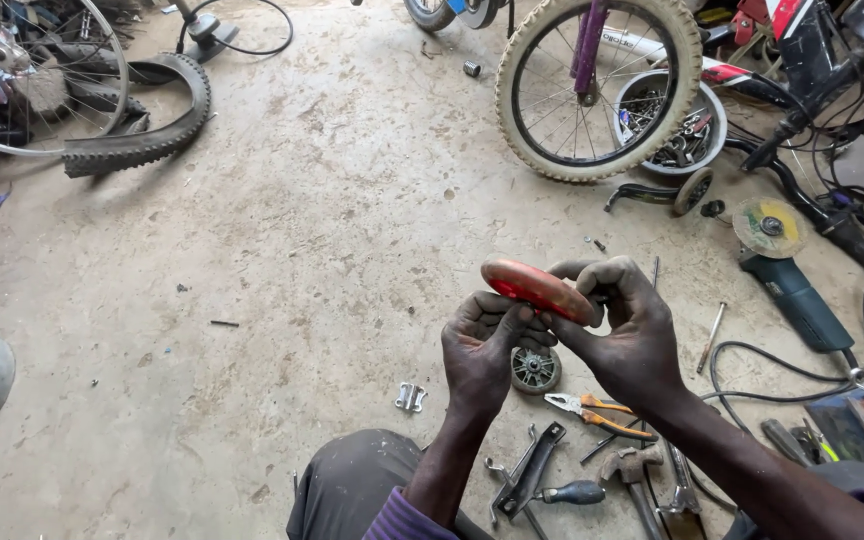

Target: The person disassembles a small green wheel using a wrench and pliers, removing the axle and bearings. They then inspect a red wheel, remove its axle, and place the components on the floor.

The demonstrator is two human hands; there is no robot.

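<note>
Head view: both hands, left [480, 350] and right [624, 335], pinched a red wheel [536, 289], fingers curled round its rim, above the floor [302, 250].

Below the hands: small grey wheel [535, 369], orange-handled pliers [592, 410], hammer [634, 472]. To their right: angle grinder [790, 278]. Above: bicycle wheel [598, 86]. Far upper left: loose tyre [142, 128].

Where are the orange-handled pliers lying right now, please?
In the head view, the orange-handled pliers lie on the concrete floor below the right hand, between the small grey wheel and the hammer.
</note>
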